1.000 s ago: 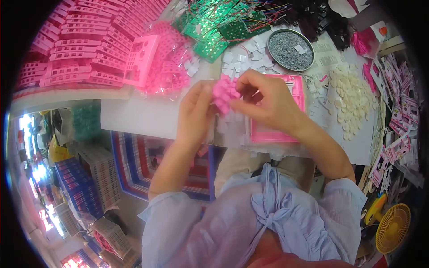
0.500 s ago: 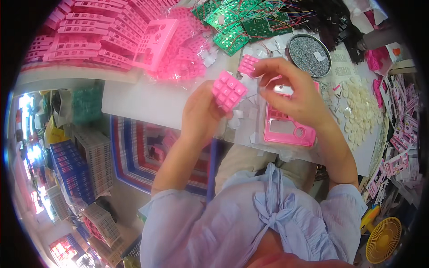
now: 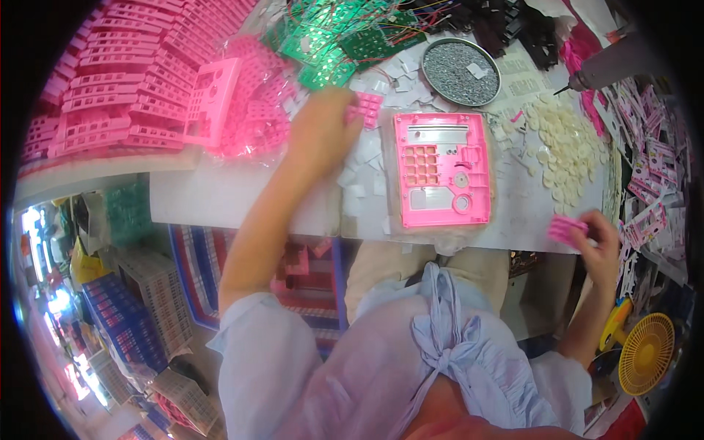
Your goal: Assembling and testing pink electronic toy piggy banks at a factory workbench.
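Keypad [image 3: 566,229], pink, small block with rows of raised keys; located at the right front corner of the worktable [image 3: 213,189], pinched between thumb and fingers of the right hand [image 3: 601,248]. Second keypad [image 3: 369,110], same pink, flat grid of squarish keys, at the fingertips of the left hand [image 3: 326,128] on the far side of the table. Left fingers bent and motion-blurred; cannot tell whether they grip the second keypad or only touch it.

Between the hands, well apart from the right one: pink shell [image 3: 478,183], glossy moulded plastic, roughly rectangular, inner face up. Features: grid of square openings, long slot near the far end, round ring near the front. It lies on a pale pad [image 3: 394,192].

Materials nearby: white squares [image 3: 400,70], thin and scattered; round metal dish [image 3: 462,73] of fine grey metallic bits; cream discs [image 3: 568,158], smooth, heaped; green circuit boards [image 3: 323,48] with thin coloured wires; clear bag [image 3: 257,110] of pink perforated pieces; stacked pink panels [image 3: 132,73].

Labels: pink-and-white cards [image 3: 649,235] at right carry print, too small to make out. Newsprint-like sheet [image 3: 513,77] beside the dish, lettering blurred.
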The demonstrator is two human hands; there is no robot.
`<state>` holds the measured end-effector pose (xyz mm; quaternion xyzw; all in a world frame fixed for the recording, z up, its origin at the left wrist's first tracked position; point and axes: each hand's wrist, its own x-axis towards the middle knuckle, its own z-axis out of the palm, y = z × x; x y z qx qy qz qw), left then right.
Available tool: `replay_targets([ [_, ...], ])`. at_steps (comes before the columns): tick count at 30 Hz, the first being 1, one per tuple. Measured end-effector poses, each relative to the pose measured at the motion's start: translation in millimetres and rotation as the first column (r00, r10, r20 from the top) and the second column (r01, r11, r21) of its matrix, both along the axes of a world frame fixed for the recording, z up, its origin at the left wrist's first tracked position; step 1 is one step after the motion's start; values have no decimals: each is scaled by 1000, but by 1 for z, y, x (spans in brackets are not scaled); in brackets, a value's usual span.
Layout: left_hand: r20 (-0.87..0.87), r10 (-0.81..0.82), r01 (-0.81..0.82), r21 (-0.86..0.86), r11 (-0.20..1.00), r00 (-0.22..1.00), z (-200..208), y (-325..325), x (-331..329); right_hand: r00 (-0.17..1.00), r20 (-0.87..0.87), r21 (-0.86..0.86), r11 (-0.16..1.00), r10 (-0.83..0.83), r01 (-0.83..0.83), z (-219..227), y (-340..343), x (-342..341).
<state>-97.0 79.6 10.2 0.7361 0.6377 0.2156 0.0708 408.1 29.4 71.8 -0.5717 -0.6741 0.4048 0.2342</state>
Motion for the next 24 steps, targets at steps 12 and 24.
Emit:
replay_targets([
  [12, -2, 4, -4, -380, 925, 1000, -41, 51, -13, 958, 265, -412, 885, -110, 216, 14, -137, 124],
  [24, 617, -14, 18, -1, 1000, 787, 31, -24, 8, 643, 746, -202, 860, -175, 469, 2, -170, 142],
])
